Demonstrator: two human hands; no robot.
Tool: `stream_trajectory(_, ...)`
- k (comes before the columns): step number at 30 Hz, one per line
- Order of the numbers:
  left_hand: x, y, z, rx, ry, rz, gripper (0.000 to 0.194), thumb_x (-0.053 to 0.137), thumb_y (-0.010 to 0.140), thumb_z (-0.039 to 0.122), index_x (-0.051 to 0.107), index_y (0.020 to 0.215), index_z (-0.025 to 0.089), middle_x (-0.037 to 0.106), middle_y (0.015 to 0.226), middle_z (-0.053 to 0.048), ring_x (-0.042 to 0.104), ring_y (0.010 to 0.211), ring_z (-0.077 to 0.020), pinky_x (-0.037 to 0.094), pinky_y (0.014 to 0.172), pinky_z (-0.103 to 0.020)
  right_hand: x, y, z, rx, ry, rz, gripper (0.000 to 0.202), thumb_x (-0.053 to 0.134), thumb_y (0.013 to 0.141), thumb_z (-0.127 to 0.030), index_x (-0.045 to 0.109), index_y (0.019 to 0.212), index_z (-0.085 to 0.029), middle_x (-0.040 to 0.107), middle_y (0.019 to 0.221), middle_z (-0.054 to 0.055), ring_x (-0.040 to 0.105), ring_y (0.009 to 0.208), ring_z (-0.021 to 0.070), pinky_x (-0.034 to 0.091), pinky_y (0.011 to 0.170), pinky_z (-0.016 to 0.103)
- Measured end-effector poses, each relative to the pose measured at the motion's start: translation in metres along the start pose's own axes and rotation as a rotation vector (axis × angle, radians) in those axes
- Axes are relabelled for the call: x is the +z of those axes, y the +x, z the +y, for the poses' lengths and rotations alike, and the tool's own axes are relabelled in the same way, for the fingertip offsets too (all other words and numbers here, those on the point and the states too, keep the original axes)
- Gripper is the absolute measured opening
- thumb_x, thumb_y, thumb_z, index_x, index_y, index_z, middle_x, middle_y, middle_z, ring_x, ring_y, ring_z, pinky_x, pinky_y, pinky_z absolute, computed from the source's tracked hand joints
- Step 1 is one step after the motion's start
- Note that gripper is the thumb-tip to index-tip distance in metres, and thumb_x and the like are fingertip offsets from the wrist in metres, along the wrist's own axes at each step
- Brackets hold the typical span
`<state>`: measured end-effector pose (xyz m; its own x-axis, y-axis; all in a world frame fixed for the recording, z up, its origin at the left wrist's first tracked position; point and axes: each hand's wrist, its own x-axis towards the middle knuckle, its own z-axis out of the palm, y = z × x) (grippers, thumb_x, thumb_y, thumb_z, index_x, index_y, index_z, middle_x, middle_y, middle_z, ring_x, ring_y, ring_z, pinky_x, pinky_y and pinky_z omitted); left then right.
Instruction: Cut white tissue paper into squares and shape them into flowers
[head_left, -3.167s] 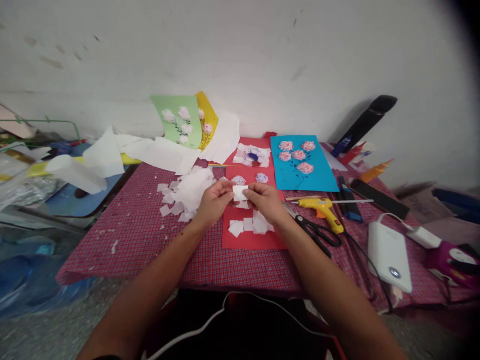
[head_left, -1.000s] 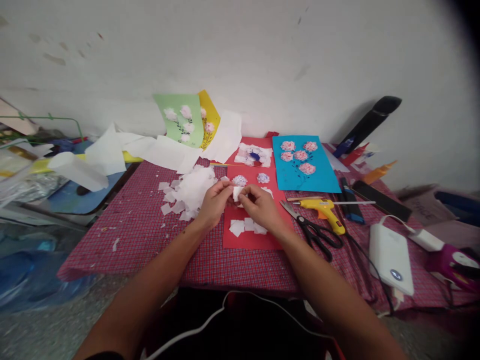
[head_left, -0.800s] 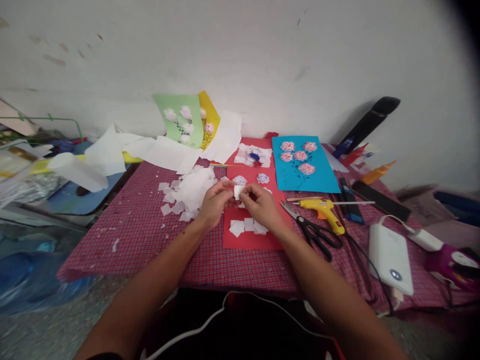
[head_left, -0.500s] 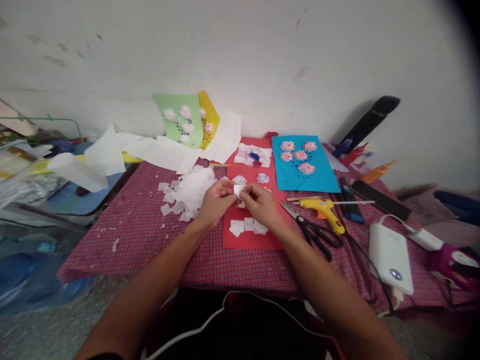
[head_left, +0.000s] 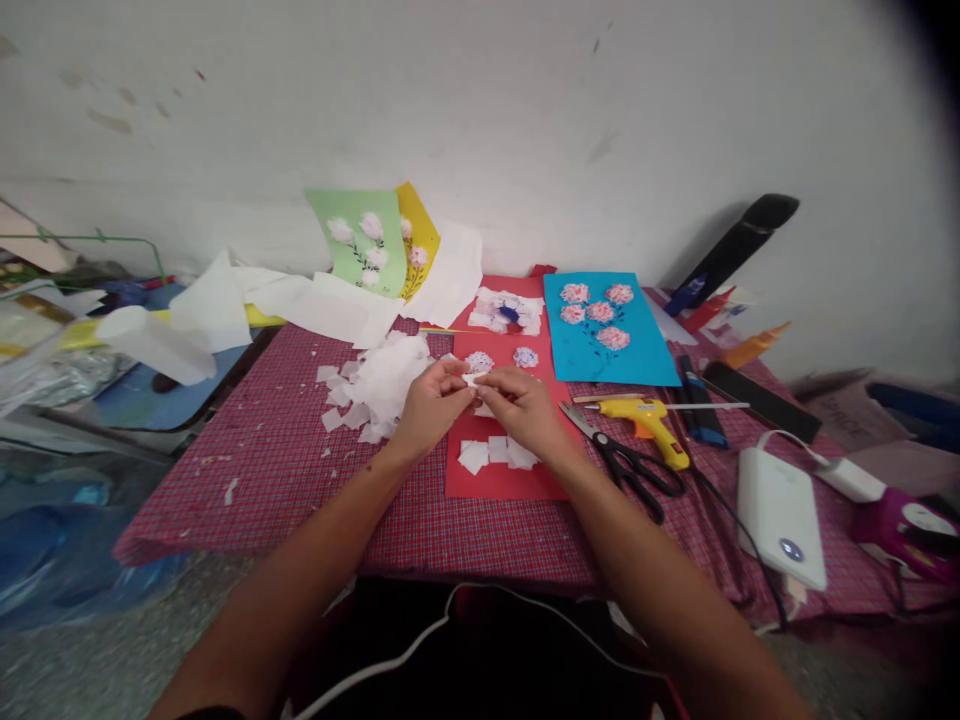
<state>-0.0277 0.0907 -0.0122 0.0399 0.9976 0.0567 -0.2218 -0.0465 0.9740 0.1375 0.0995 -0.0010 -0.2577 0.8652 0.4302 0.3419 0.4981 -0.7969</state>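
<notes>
Between the fingertips of my left hand (head_left: 435, 402) and my right hand (head_left: 523, 405) is a small piece of white tissue paper (head_left: 472, 380). Both hands pinch it above a red sheet of card (head_left: 506, 487). Just beyond my fingers, a purple-speckled paper flower (head_left: 526, 357) and a second speckled flower (head_left: 479, 361) sit on the card. Nearer to me, small white tissue squares (head_left: 498, 449) lie on it, partly behind my right wrist. A heap of cut tissue squares (head_left: 386, 385) is left of my left hand.
A paint-stained tissue pad (head_left: 506, 312) lies at the card's far end. Right of the card are scissors (head_left: 626, 455), a yellow glue gun (head_left: 652, 425), a blue flower card (head_left: 611, 345) and a white power bank (head_left: 781, 515). A green flower card (head_left: 360, 240) leans against the wall.
The tissue piece between my fingertips looks smaller and more folded, its upright part lowered. My hands have stayed nearly in place.
</notes>
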Motion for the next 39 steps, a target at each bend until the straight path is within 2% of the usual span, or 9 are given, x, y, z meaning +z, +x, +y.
stream_trajectory(5,0.001,0.0,0.002,-0.005,0.018,0.013,0.04,0.074,0.073,0.022,0.058,0.109,0.017,0.066,0.072,0.004,0.067,0.062,-0.0122,0.055,0.068,-0.027,-0.002,0.001,0.005,0.05,0.016,0.061,0.015,0.06,0.092,-0.03,0.073,0.088,-0.024,0.073,0.091,0.005,0.066,0.092,0.0221,0.05,0.085,0.037)
stream_trajectory(9,0.002,-0.001,0.004,0.009,0.035,0.024,0.039,0.074,0.074,0.02,0.059,0.11,0.017,0.065,0.072,0.004,0.067,0.062,-0.0124,0.055,0.067,-0.027,-0.003,0.002,0.008,0.155,0.133,0.134,0.018,0.061,0.09,-0.036,0.072,0.088,-0.022,0.071,0.088,0.004,0.064,0.084,0.0205,0.05,0.076,0.033)
stream_trajectory(13,0.004,-0.002,0.007,-0.001,0.033,0.04,0.042,0.074,0.073,0.02,0.058,0.111,0.018,0.069,0.074,0.002,0.068,0.062,-0.0129,0.054,0.066,-0.027,-0.003,0.003,0.009,0.261,0.259,0.131,0.022,0.063,0.087,-0.041,0.072,0.087,-0.021,0.069,0.079,0.001,0.06,0.072,0.0174,0.048,0.066,0.03)
stream_trajectory(22,0.0,0.001,0.003,0.034,0.019,0.099,0.045,0.073,0.073,0.02,0.057,0.115,0.017,0.069,0.076,0.001,0.068,0.062,-0.0123,0.053,0.065,-0.025,-0.002,0.006,0.01,0.423,0.456,0.249,0.022,0.067,0.083,-0.042,0.069,0.082,-0.02,0.064,0.066,0.0,0.053,0.056,0.0134,0.045,0.054,0.026)
stream_trajectory(27,0.0,0.001,0.003,0.028,0.017,0.133,0.044,0.073,0.072,0.021,0.058,0.113,0.018,0.069,0.077,0.002,0.067,0.061,-0.012,0.054,0.065,-0.026,-0.002,0.007,0.007,0.438,0.48,0.318,0.023,0.066,0.083,-0.043,0.065,0.081,-0.02,0.063,0.064,0.0,0.053,0.053,0.0129,0.045,0.053,0.026)
stream_trajectory(32,-0.001,0.003,0.003,0.054,0.019,0.218,0.038,0.073,0.071,0.022,0.059,0.106,0.019,0.064,0.075,0.004,0.066,0.062,-0.0115,0.053,0.063,-0.025,-0.007,0.007,0.006,0.365,0.334,0.375,0.024,0.058,0.088,-0.044,0.061,0.081,-0.021,0.061,0.065,-0.001,0.054,0.056,0.0144,0.046,0.056,0.027)
stream_trajectory(35,-0.004,0.005,0.004,0.11,0.02,0.303,0.034,0.072,0.073,0.022,0.058,0.103,0.021,0.064,0.078,0.004,0.066,0.065,-0.0114,0.05,0.06,-0.023,-0.014,0.007,0.005,0.26,0.165,0.311,0.022,0.057,0.09,-0.039,0.063,0.079,-0.021,0.062,0.067,0.0,0.056,0.062,0.0159,0.045,0.061,0.029)
stream_trajectory(39,-0.006,0.006,0.004,0.133,0.01,0.313,0.035,0.072,0.073,0.022,0.056,0.104,0.02,0.064,0.079,0.003,0.065,0.064,-0.0111,0.047,0.057,-0.022,-0.016,0.006,0.008,0.209,-0.034,0.061,0.02,0.057,0.089,-0.032,0.066,0.076,-0.021,0.066,0.07,0.001,0.059,0.067,0.0177,0.043,0.063,0.03)
